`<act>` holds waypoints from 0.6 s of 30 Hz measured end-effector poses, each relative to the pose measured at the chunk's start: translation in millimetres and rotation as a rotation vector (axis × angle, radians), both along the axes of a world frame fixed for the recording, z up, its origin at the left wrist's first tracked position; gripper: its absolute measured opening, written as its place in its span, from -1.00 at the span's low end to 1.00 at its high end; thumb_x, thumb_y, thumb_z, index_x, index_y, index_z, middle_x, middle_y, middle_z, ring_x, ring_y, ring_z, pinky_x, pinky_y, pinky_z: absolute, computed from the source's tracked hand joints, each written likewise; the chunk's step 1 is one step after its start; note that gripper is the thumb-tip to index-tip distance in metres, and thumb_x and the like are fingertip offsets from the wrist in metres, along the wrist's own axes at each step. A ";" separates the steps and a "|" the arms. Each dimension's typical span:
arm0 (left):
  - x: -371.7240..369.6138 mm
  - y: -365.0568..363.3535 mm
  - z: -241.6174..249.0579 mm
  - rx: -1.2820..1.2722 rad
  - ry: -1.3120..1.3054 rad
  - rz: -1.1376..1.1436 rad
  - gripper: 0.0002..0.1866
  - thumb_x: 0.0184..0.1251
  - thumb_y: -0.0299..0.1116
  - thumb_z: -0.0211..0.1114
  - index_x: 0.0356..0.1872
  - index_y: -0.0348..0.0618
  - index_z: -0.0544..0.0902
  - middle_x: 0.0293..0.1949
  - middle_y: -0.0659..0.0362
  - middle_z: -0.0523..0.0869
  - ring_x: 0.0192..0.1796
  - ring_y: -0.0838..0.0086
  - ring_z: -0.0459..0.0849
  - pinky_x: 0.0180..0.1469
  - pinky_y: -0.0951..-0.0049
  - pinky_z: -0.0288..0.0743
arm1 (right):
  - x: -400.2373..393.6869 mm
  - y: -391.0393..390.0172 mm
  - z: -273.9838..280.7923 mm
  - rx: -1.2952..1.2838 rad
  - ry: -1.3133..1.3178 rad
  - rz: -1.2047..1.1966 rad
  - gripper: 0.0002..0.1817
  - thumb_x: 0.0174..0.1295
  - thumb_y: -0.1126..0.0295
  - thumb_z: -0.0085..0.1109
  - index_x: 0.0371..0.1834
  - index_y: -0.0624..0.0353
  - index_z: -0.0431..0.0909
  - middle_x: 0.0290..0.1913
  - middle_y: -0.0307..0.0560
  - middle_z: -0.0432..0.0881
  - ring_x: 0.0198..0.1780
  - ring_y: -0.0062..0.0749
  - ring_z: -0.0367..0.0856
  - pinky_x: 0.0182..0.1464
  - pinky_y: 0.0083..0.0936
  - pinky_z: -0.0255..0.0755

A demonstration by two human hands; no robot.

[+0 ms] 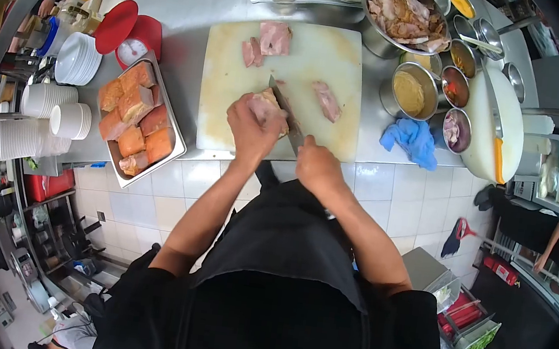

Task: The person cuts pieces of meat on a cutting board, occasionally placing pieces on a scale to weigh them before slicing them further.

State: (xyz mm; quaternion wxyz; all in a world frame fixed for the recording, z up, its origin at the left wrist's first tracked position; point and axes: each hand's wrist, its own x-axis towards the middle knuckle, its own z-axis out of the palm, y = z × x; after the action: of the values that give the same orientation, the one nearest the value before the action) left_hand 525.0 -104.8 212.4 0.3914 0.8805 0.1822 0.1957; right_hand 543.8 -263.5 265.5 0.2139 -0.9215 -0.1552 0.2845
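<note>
A white cutting board (223,119) lies on the steel counter in front of me. My left hand (255,126) is closed on a chunk of meat (265,106) near the middle of the board. Beside it, my right hand (319,167) grips the handle of a knife (291,121). The blade points away from me and lies against the right side of the held meat. Toward the far edge of the board are a larger slab of meat (275,39) and smaller cut pieces (252,52). Another strip of meat (326,101) rests right of the blade.
At left, a metal tray (174,135) holds several skin-on meat blocks, near a red scale (144,36) and stacked white bowls (79,59). At right stand a bowl of sliced meat (410,16), metal pots, a blue cloth (411,140) and an orange-handled knife (498,156) on a round board.
</note>
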 end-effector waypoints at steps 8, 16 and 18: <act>-13.5 32.4 14.7 -0.387 0.251 -0.007 -0.03 -0.08 -0.36 0.36 0.46 -0.19 0.11 0.06 -0.18 0.50 0.12 0.10 0.52 0.19 0.13 0.42 | 11.4 -36.3 -6.7 0.101 -0.057 -0.074 -0.76 0.38 0.28 -0.04 -0.11 0.25 0.41 -0.33 0.32 0.64 -0.20 0.29 0.62 -0.09 0.08 0.47; -44.1 85.4 -5.5 -1.230 0.043 -0.070 -0.15 -0.06 -0.54 0.15 0.44 -0.14 0.21 0.15 0.03 0.56 0.15 0.31 0.59 0.23 0.29 0.46 | 12.5 -34.1 -12.4 0.080 -0.030 -0.059 -0.68 0.39 0.25 -0.06 -0.02 0.31 0.40 -0.29 0.39 0.62 -0.13 0.33 0.60 -0.03 0.08 0.46; -46.5 82.0 -6.6 -1.235 0.014 -0.090 -0.14 -0.08 -0.56 0.15 0.44 -0.06 0.22 0.14 0.06 0.57 0.15 0.32 0.60 0.22 0.31 0.47 | 13.2 -32.8 -10.3 0.051 -0.020 -0.056 -0.67 0.40 0.25 -0.07 -0.03 0.33 0.40 -0.27 0.42 0.62 -0.11 0.34 0.60 -0.02 0.08 0.46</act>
State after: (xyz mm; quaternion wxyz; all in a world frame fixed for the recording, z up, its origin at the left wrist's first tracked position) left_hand 478.5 -22.8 205.7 0.8355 0.4994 0.2270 0.0314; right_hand 557.0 -296.4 255.2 0.2434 -0.9226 -0.1387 0.2653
